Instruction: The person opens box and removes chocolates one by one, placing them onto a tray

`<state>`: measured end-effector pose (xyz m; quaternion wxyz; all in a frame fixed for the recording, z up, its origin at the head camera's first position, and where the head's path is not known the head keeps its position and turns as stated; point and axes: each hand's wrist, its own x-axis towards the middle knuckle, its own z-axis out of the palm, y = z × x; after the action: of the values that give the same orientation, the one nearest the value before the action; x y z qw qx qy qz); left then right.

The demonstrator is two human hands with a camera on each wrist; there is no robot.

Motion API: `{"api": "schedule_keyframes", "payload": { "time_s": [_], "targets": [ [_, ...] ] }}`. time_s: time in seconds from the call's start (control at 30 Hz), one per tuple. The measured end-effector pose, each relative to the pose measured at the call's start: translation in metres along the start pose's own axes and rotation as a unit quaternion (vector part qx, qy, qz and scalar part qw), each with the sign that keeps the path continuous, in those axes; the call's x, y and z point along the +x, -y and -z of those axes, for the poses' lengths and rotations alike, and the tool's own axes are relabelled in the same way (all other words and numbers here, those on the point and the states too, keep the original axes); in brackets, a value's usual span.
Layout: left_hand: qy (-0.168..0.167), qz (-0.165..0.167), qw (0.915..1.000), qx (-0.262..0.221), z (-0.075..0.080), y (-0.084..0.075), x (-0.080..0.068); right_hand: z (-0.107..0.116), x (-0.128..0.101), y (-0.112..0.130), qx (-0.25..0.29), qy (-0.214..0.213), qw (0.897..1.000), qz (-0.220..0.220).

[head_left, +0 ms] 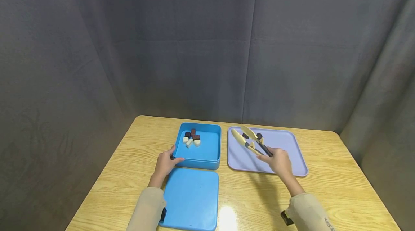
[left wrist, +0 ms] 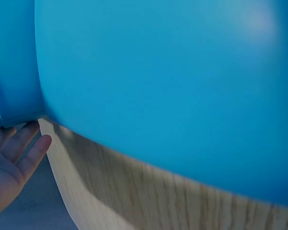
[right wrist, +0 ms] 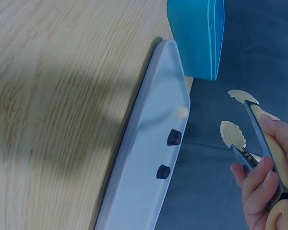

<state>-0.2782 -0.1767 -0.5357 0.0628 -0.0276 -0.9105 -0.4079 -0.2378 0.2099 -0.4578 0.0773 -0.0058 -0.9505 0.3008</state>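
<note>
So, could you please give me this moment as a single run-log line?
left hand: touches blue box | right hand: holds tongs, open, over purple tray | pieces: three on tray | lid: off

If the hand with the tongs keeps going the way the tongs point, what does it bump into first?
Probably the dark pieces on the purple tray. The right hand aims the open tongs up-left over them; their height above the tray is hard to judge.

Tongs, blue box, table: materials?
Tongs: cream scalloped tips, likely silicone or plastic, on dark, perhaps metal arms; the right hand grips them. Blue box: matte, uniformly coloured, looks like moulded plastic. Table: pale wood grain, maybe laminate.
</note>
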Motion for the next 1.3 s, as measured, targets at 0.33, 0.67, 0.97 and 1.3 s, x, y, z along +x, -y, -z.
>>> {"api": "schedule_keyframes", "payload": {
  "time_s": [0.33, 0.67, 0.97, 1.3],
  "targets": [
    [-0.002, 0.001, 1.0, 0.006, -0.001, -0.001, 0.0, -0.005, -0.003, 0.016, 0.001, 0.008, 1.0, 0.022],
    [-0.004, -0.004, 1.0, 0.004, -0.001, -0.002, 0.001, -0.012, -0.004, 0.03, 0.012, 0.025, 0.999, 0.022],
    [-0.01, -0.008, 0.9999, 0.001, -0.001, -0.003, -0.001, -0.023, -0.003, 0.039, 0.017, 0.033, 0.999, 0.038],
    [-0.005, -0.001, 1.0, 0.001, -0.002, -0.004, 0.0, -0.033, 0.001, 0.052, 0.01, 0.043, 0.998, 0.05]
  ]
}}
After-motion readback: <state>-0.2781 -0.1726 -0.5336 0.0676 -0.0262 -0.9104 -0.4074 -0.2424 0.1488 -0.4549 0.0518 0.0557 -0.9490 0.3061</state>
